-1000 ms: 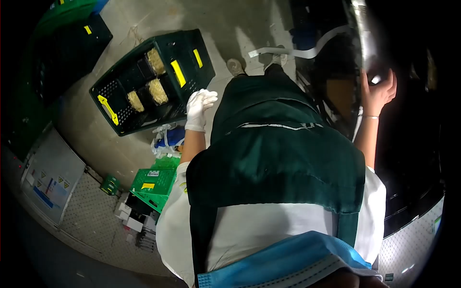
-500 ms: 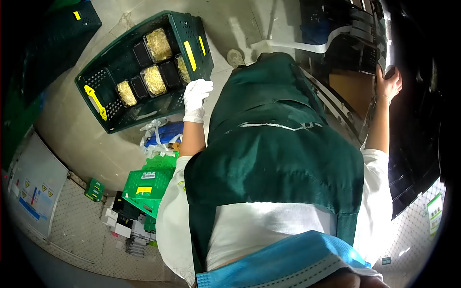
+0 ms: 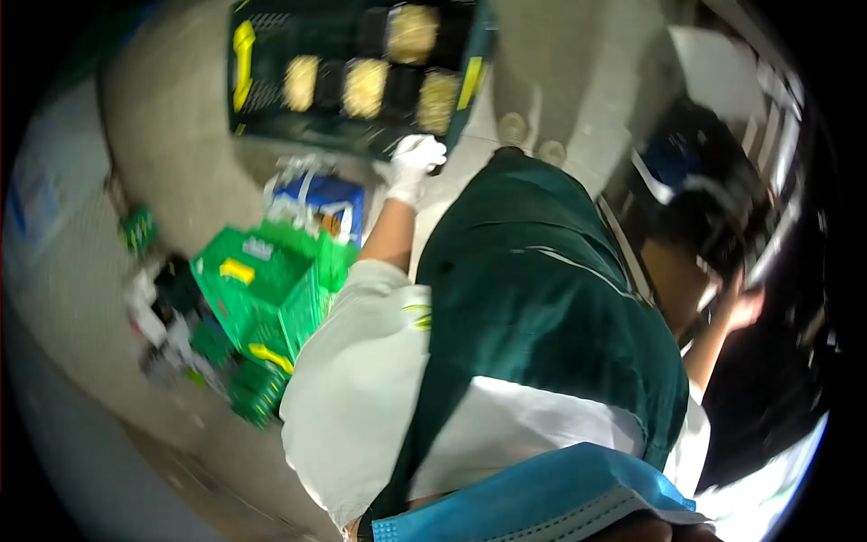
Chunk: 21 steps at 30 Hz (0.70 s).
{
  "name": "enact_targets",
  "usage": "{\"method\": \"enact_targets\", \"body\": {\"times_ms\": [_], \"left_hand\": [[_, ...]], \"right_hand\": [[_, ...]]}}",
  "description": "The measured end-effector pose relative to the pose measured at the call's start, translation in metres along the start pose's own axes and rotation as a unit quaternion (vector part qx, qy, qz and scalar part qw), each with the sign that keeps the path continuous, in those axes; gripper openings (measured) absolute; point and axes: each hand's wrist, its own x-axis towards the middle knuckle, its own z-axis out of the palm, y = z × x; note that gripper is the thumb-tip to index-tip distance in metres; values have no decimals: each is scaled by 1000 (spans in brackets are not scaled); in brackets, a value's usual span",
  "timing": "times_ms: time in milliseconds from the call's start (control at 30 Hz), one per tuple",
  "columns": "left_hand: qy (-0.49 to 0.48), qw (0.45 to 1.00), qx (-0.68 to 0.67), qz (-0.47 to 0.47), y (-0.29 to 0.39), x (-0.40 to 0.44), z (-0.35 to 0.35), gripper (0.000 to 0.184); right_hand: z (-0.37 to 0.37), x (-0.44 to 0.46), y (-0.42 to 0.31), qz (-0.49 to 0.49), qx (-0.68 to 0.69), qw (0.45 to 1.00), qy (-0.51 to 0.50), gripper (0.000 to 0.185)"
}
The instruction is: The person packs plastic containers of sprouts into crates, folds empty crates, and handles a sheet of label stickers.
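My left hand (image 3: 417, 161), in a white glove, is closed, with its fingers curled near the front wall of a dark green crate (image 3: 312, 140). A small dark patch shows under the fingers; I cannot tell whether it is part of the crate or something held. Inside the crate are several clear-lidded packs of pale, shredded-looking food (image 3: 366, 88), with black trays (image 3: 330, 86) between them. My bare right hand (image 3: 742, 305) is low at the right, beside dark, shiny stacked material (image 3: 768, 379). Its fingers are smeared by motion, so its grip cannot be made out.
A bright green crate (image 3: 262, 280) and a blue-and-white bag (image 3: 334, 200) lie on the floor at the left. Cardboard (image 3: 670, 275) and a rack with pale rails (image 3: 777, 239) stand at the right. Small boxes (image 3: 144, 303) are piled farther left.
The view has swung, and the dark green crate appears higher. My left hand is now against or close to the crate's near side. My right hand appears lower, away from the rack edge it touched.
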Motion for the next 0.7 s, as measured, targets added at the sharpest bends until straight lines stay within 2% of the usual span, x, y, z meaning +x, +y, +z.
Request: {"method": "enact_targets", "body": {"times_ms": [33, 100, 133, 200, 233, 267, 300, 333, 367, 400, 467, 500, 533, 567, 600, 633, 667, 700], "left_hand": [[69, 997, 11, 20, -2, 6, -8, 14], [148, 986, -29, 78, -2, 18, -42, 9], [188, 974, -66, 103, 3, 31, -55, 9], [283, 954, -45, 92, 9, 67, -83, 7], [296, 953, -3, 63, 15, 80, -91, 6], [263, 963, 54, 30, 18, 102, -107, 7], [254, 962, 94, 1, 17, 134, -120, 9], [245, 960, 134, -31, 19, 157, -127, 11], [278, 922, 269, -17, 26, 175, -128, 24], [302, 865, 400, -1, 43, 195, -125, 37], [250, 819, 516, 21, 62, 239, -128, 42], [211, 817, 536, 29, 71, 264, -129, 50], [187, 789, 584, 36, 79, 288, -123, 56], [150, 768, 619, 66, 87, 307, -118, 61], [116, 742, 653, 98, 92, 323, -114, 67], [119, 714, 683, 94, 88, 341, -109, 74], [121, 686, 712, 88, 81, 355, -102, 82], [95, 701, 706, 25, 81, 367, -99, 94]], "right_hand": [[0, 0, 1, -50, -51, 996, 46, 68], [15, 6, 18, -111, -42, 991, 69, 68], [12, 1, 14, -68, -63, 995, 37, 68], [-5, -2, -37, -171, -112, 963, 177, 68], [-13, 4, -69, -208, 11, 964, 168, 67], [-21, 7, -118, -244, 90, 951, 169, 65], [-28, 8, -173, -204, 250, 947, 8, 54], [-33, 5, -229, -221, 364, 899, -104, 41], [-25, -8, -283, -223, 470, 841, -146, 33], [-39, -22, -346, -233, 498, 796, -252, 32], [-57, -54, -460, -363, 413, 759, -350, 36], [-48, -69, -511, -402, 423, 699, -414, 37], [-26, -87, -563, -395, 432, 662, -469, 38], [16, -107, -614, -336, 483, 608, -533, 42], [51, -118, -664, -337, 421, 660, -523, 46], [79, -120, -714, -332, 261, 739, -524, 47], [147, -127, -740, -301, 222, 764, -527, 50], [210, -133, -765, -268, 181, 784, -529, 52]]}}
